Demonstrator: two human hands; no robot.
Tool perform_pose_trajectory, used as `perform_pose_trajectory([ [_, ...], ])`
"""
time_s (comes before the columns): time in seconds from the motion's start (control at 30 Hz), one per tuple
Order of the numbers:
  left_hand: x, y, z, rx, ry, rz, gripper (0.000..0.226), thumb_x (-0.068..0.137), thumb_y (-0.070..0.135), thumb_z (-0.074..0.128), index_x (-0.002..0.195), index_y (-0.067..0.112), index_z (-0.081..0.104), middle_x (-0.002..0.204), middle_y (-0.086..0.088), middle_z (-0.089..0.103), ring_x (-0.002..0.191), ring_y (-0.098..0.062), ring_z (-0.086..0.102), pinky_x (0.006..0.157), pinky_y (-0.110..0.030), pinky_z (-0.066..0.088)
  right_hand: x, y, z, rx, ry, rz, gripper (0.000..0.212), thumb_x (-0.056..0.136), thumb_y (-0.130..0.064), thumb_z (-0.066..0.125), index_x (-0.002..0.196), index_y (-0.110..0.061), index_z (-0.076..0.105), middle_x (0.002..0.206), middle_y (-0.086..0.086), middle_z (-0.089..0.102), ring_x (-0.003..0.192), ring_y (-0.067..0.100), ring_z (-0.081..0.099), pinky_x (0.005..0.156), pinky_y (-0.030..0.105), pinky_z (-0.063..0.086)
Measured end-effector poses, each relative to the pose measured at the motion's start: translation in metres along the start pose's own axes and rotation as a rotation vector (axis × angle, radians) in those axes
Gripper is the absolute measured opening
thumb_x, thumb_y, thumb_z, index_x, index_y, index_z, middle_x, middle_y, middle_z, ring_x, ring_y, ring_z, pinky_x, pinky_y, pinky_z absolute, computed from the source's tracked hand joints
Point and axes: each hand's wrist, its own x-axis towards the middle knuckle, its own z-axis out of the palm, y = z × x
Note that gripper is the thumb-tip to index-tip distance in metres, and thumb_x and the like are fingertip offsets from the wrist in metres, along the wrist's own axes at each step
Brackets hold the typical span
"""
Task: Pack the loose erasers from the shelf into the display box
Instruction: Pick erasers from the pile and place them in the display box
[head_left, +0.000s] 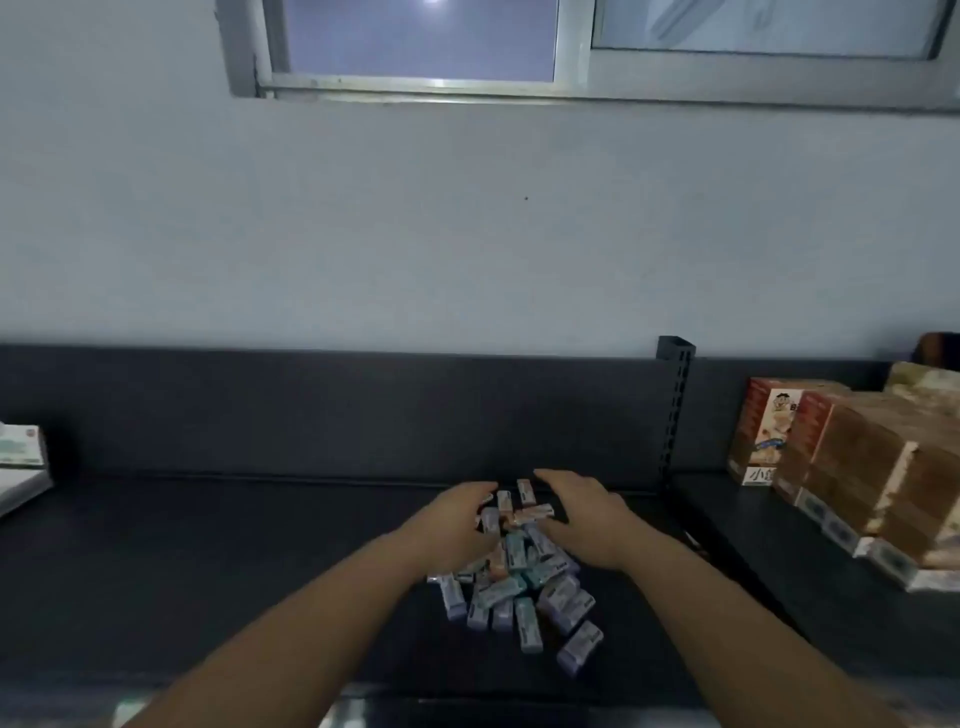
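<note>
Packaging (21, 460) sits at the left edge of the dark shelf (208, 551). Lower centre, the left hand (457, 522), open and loosely cupped, touches the heap of erasers (519, 582). The right hand (584, 525) rests open-fingered opposite, and brown boxes (852, 467) stand at right.

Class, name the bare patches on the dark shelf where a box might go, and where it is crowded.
Widest: dark shelf between white packet at left and pile of small wrapped erasers. Narrower strip: between pile and stacked brown cartons. Crowded: the pile, left hand and right hand on it.
</note>
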Motion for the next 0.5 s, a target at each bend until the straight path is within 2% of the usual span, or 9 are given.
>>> perform_pose_trajectory([
  [0.03,-0.005,-0.003,0.010,-0.065,-0.010,-0.004,0.041,0.084,0.028,0.063,0.123,0.032,0.050,0.114,0.005,0.058,0.089,0.012,0.053,0.070,-0.002,0.042,-0.003,-0.001,0.006,0.062,0.032,-0.010,0.069,0.093,-0.047,0.051,0.151,-0.032,0.017,0.156,-0.004,0.027,0.138,0.022,0.031,0.112,0.044,0.031],
  [0.07,-0.009,-0.008,0.018,-0.021,-0.020,-0.041,0.033,0.084,0.034,0.062,0.115,0.031,0.051,0.104,0.006,0.058,0.087,0.003,0.057,0.069,-0.011,0.046,-0.005,-0.002,0.013,0.123,0.052,-0.008,0.067,0.093,-0.045,0.052,0.150,-0.030,0.020,0.153,-0.002,0.033,0.135,0.022,0.036,0.110,0.043,0.035],
  [0.1,-0.014,-0.013,0.030,0.060,-0.006,-0.056,0.032,0.085,0.041,0.060,0.112,0.026,0.051,0.102,0.005,0.057,0.093,-0.009,0.058,0.076,-0.022,0.047,-0.010,-0.004,0.024,0.168,0.054,-0.011,0.067,0.092,-0.044,0.054,0.149,-0.029,0.023,0.150,0.000,0.037,0.133,0.022,0.039,0.108,0.042,0.038],
  [0.17,-0.021,-0.024,0.053,0.252,0.066,-0.052,0.050,0.088,0.051,0.053,0.127,0.020,0.048,0.123,-0.001,0.054,0.117,-0.022,0.048,0.095,-0.031,0.035,-0.016,-0.008,0.047,0.203,0.041,-0.008,0.065,0.090,-0.044,0.057,0.146,-0.030,0.027,0.148,0.000,0.039,0.132,0.022,0.040,0.106,0.042,0.039],
  [0.23,-0.027,-0.026,0.065,0.259,0.181,-0.051,0.063,0.090,0.055,0.048,0.142,0.020,0.039,0.142,0.000,0.044,0.130,-0.021,0.038,0.107,-0.032,0.025,-0.020,-0.011,0.068,0.174,0.037,0.008,0.065,0.091,-0.049,0.053,0.148,-0.032,0.025,0.153,-0.003,0.032,0.140,0.021,0.030,0.109,0.046,0.033],
  [0.33,-0.031,-0.030,0.074,0.230,0.266,-0.041,0.063,0.092,0.058,0.041,0.145,0.025,0.034,0.149,0.004,0.036,0.137,-0.016,0.030,0.111,-0.027,0.016,-0.023,-0.010,0.089,0.057,0.079,0.023,0.052,0.097,-0.051,0.035,0.147,-0.039,0.025,0.156,-0.011,0.025,0.144,0.015,0.015,0.112,0.046,0.020],
  [0.4,-0.033,-0.032,0.077,0.220,0.261,-0.061,0.062,0.093,0.059,0.038,0.147,0.028,0.031,0.152,0.006,0.031,0.138,-0.012,0.025,0.111,-0.025,0.012,-0.025,-0.009,0.098,0.025,0.130,0.009,0.044,0.098,-0.050,0.030,0.142,-0.046,0.031,0.154,-0.015,0.026,0.142,0.012,0.015,0.110,0.043,0.016],
  [0.5,-0.033,-0.032,0.079,0.203,0.292,-0.080,0.056,0.094,0.058,0.035,0.145,0.034,0.032,0.150,0.013,0.031,0.138,-0.007,0.024,0.110,-0.025,0.010,-0.027,-0.009,0.103,0.000,0.171,0.008,0.043,0.098,-0.051,0.027,0.141,-0.048,0.033,0.154,-0.016,0.027,0.143,0.010,0.015,0.111,0.041,0.015],
])
